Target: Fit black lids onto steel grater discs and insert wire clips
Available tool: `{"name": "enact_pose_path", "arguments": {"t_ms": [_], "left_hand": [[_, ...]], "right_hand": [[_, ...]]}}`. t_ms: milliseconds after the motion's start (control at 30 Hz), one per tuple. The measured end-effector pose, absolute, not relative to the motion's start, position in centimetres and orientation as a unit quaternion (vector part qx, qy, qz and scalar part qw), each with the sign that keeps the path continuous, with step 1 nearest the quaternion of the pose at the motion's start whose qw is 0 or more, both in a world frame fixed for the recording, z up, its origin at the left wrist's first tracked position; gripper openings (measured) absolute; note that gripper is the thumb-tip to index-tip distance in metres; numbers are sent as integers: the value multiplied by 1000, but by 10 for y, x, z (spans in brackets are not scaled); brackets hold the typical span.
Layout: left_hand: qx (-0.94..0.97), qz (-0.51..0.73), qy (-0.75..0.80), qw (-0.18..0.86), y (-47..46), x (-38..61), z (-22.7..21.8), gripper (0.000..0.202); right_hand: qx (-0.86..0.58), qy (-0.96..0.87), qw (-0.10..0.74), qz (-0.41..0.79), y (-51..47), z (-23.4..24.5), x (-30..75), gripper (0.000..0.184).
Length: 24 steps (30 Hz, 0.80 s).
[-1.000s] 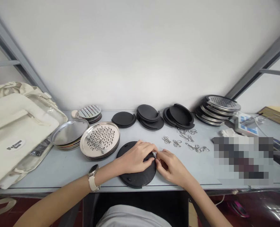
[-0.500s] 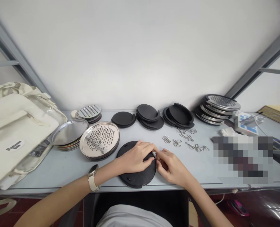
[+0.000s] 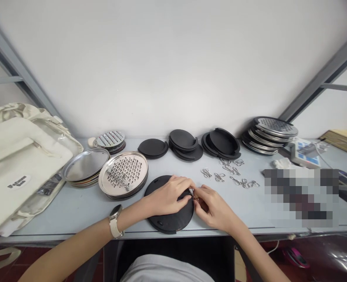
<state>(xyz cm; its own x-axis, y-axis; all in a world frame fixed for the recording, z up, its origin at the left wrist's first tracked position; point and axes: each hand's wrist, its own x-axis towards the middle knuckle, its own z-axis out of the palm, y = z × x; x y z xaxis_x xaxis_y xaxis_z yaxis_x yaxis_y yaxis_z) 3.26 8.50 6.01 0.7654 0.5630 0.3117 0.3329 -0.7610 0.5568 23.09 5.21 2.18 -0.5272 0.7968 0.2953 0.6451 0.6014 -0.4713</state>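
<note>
Hardly any change is seen vs. a sec ago: blk disc (image 3: 175, 222), lower ctr, is pinned under L hand (image 3: 171, 197), closure unclear; R hand's (image 3: 211, 205) grip is kept bunched at rim, hold hidden.

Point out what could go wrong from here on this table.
The black disc lies near the table's front edge, so a hard push could tip it off.
The loose wire clips might scatter if the right hand brushes them.
The uneven grater stack could slide if bumped.
</note>
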Motion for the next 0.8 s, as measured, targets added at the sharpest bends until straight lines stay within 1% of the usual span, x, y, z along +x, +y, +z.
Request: {"name": "enact_pose_path", "arguments": {"t_ms": [233,600,800], "left_hand": [[907,236,242,252,85,33,62,24],[900,241,246,268,85,32,62,25],[891,248,255,281,86,32,62,26]], "right_hand": [[-432,-855,246,147,53,21,229,19],[-432,-855,253,132,53,22,228,15],[-433,-853,258,135,52,21,229,18]]}}
